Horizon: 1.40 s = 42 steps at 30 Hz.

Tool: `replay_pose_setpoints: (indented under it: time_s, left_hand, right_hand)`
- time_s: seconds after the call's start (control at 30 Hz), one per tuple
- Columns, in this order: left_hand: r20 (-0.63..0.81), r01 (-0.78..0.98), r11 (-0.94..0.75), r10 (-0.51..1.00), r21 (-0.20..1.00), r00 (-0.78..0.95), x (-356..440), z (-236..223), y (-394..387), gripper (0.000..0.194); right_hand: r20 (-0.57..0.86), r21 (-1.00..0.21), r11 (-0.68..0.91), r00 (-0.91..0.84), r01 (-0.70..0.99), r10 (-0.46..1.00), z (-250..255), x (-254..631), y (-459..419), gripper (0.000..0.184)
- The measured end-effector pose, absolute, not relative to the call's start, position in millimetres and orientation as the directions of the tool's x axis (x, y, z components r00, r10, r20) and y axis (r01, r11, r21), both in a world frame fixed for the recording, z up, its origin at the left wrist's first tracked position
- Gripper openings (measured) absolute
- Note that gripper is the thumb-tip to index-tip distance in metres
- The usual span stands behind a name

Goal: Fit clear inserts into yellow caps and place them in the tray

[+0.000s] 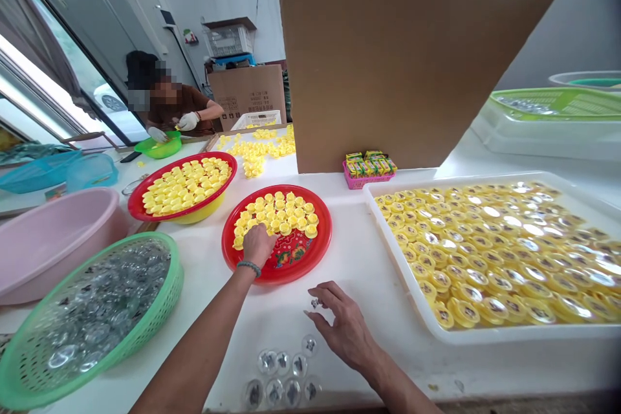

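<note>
My left hand (257, 244) reaches onto a red plate (301, 260) and its fingers close round one of the yellow caps (277, 212) arranged on it. My right hand (342, 325) rests on the white table with the fingers curled, pinching a small clear plastic dome (315, 303). Several more clear domes (284, 375) lie on the table just in front of me, between my arms.
A white tray (405, 278) of assembled yellow pieces fills the right. A green basket (167, 301) of clear domes and a pink basin (48, 239) sit left. A second red plate (145, 189) holds yellow caps. A cardboard box (402, 58) stands behind. A gloved person (172, 107) works far left.
</note>
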State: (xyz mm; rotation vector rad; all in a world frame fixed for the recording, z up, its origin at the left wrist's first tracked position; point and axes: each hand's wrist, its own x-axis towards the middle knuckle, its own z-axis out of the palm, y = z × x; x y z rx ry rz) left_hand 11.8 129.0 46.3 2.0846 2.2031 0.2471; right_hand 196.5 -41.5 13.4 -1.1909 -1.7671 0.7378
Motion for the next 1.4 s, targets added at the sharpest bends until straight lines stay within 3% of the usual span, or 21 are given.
replay_pose_setpoints:
  time_s: [0.17,0.27,0.37,0.47,0.6,0.83,1.0,1.2,1.4]
  left_hand:
    - [0.039,0.983,0.035,0.998,0.178,-0.043,12.2,50.5,132.0,0.014]
    - [0.041,0.981,-0.016,0.999,0.192,0.008,14.4,59.9,113.4,0.014]
    - [0.070,0.928,-0.229,0.973,0.293,0.218,25.4,67.1,73.9,0.017]
    - [0.073,0.740,-0.497,0.848,0.454,0.525,43.1,64.0,31.5,0.018]
    - [0.047,0.562,-0.591,0.712,0.579,0.701,60.3,44.8,3.2,0.022]
    - [0.112,0.456,-0.484,0.767,0.747,0.632,50.6,20.1,0.7,0.030]
    - [0.027,0.475,-0.277,0.884,0.835,0.468,44.8,5.3,-5.1,0.025]
    - [-0.021,0.377,-0.146,0.914,0.915,0.405,45.8,1.5,-4.0,0.017]
    - [0.016,0.305,-0.139,0.928,0.942,0.373,44.1,-1.5,-2.8,0.014]
  right_hand:
    - [0.321,-0.842,0.360,-0.163,0.401,0.933,14.1,198.4,-41.2,0.032]
    - [0.299,-0.864,0.318,-0.111,0.391,0.948,18.0,206.4,-41.4,0.029]
    - [0.276,-0.876,0.285,-0.081,0.388,0.958,26.3,220.6,-44.1,0.026]
    - [0.232,-0.883,0.245,-0.082,0.400,0.969,36.0,235.8,-48.3,0.026]
    - [0.196,-0.879,0.218,-0.097,0.423,0.976,42.7,248.6,-53.3,0.027]
    - [0.143,-0.893,0.207,-0.184,0.399,0.972,35.7,252.8,-52.0,0.028]
    - [0.120,-0.862,0.231,-0.262,0.451,0.958,30.3,253.9,-40.4,0.027]
    - [0.111,-0.728,0.328,-0.368,0.603,0.923,29.1,250.6,-23.1,0.030]
    - [0.089,-0.582,0.490,-0.548,0.649,0.832,34.5,238.0,-9.6,0.024]
